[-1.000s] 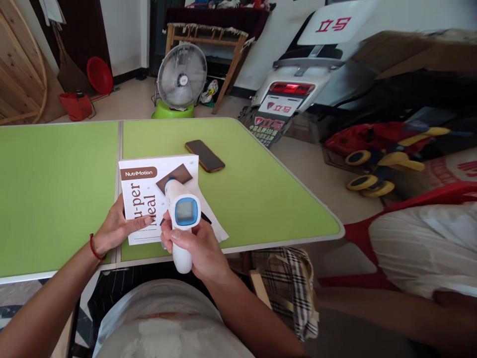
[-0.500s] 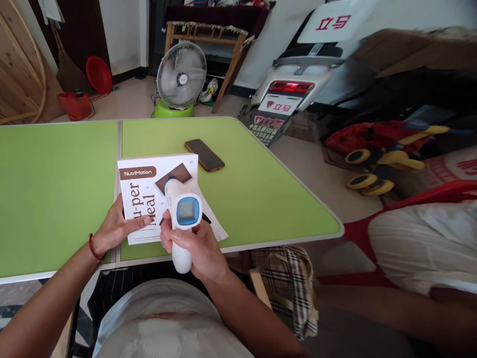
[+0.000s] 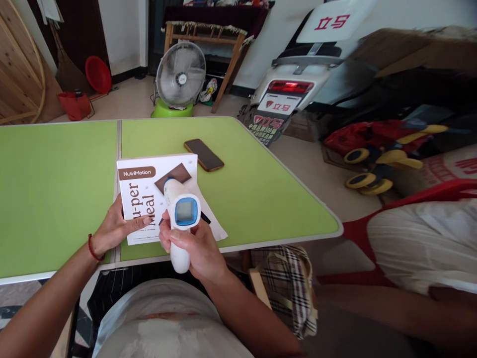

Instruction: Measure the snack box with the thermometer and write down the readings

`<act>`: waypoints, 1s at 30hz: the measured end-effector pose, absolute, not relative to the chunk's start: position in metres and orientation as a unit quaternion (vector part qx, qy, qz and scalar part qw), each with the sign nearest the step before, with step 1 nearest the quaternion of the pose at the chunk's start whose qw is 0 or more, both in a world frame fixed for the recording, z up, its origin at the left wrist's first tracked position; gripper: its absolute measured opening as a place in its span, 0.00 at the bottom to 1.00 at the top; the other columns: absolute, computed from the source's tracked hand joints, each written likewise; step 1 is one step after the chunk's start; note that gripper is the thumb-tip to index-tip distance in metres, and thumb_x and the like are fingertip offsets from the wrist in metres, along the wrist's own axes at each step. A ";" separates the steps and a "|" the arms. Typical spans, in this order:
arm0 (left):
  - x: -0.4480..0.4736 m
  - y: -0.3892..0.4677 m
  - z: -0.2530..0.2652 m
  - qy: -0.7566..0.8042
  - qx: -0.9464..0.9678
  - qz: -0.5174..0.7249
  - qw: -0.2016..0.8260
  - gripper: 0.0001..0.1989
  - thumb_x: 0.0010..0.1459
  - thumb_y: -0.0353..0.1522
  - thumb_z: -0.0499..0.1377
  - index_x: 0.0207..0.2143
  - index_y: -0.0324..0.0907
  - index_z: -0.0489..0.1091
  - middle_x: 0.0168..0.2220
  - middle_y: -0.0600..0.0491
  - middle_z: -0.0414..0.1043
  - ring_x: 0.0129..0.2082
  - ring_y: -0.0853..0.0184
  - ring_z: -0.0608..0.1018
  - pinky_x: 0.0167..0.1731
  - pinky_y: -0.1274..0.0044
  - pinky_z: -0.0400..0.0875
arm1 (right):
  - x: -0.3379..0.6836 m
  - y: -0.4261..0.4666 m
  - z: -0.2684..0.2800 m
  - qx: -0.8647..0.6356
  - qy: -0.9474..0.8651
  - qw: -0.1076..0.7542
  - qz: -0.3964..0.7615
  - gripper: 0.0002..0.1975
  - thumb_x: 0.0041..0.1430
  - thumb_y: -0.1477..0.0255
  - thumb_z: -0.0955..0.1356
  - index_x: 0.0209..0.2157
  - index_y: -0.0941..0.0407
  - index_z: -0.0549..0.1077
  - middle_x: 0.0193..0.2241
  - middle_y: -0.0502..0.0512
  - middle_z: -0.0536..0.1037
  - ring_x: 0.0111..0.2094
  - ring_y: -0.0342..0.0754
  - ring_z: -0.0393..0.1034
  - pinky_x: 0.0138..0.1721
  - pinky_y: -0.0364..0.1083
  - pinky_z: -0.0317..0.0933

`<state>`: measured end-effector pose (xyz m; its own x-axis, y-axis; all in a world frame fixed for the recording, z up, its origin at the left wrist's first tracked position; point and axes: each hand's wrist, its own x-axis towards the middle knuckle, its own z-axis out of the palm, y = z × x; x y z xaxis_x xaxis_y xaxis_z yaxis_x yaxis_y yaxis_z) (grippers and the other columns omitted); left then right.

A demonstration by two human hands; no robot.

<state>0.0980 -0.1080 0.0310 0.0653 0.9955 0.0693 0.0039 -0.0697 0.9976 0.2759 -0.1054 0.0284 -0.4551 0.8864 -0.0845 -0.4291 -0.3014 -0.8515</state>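
My left hand (image 3: 117,226) grips the left side of a white box (image 3: 128,199) printed "NutriMotion" and "Meal", its thumb lying across the front. In my right hand (image 3: 199,248) is a white infrared thermometer (image 3: 179,257) with a blue-framed screen, held by its handle. Its front end points away from me, over the brown picture on the box; whether it touches the box I cannot tell. White paper or card (image 3: 214,229) shows to the right of the thermometer, with a dark strip on it partly hidden by my hand.
A smartphone (image 3: 204,155) lies on the green table (image 3: 261,199) behind the box. Beyond the table are a fan (image 3: 181,74) and an electric scooter (image 3: 286,94). A plaid bag (image 3: 286,278) hangs below the table edge, and a person (image 3: 421,248) sits at the right.
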 end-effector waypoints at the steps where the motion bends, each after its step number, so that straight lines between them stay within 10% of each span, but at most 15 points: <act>1: 0.098 -0.108 0.031 0.467 0.533 0.500 0.498 0.28 0.47 0.36 0.69 0.49 0.39 0.63 0.47 0.45 0.72 0.44 0.56 0.76 0.42 0.68 0.73 | 0.276 -0.105 0.029 -0.287 -0.398 0.436 0.754 0.11 0.42 0.67 0.72 0.28 0.56 0.71 0.19 0.46 0.70 0.20 0.41 0.60 0.24 0.44 0.54; 24: 0.093 -0.114 0.025 0.488 0.504 0.509 0.499 0.27 0.47 0.37 0.69 0.48 0.38 0.66 0.48 0.44 0.72 0.46 0.52 0.75 0.41 0.66 0.74 | 0.349 -0.059 0.036 -0.298 -0.537 0.461 0.641 0.13 0.46 0.63 0.72 0.33 0.55 0.74 0.30 0.52 0.73 0.27 0.44 0.63 0.28 0.45 0.58; 30: 0.083 -0.099 0.039 0.459 0.469 0.575 0.489 0.24 0.49 0.36 0.68 0.48 0.40 0.69 0.48 0.46 0.73 0.44 0.54 0.77 0.41 0.68 0.76 | 0.371 0.014 0.039 -0.332 -0.783 0.211 0.481 0.15 0.48 0.64 0.70 0.37 0.57 0.74 0.30 0.52 0.73 0.29 0.46 0.65 0.31 0.45 0.59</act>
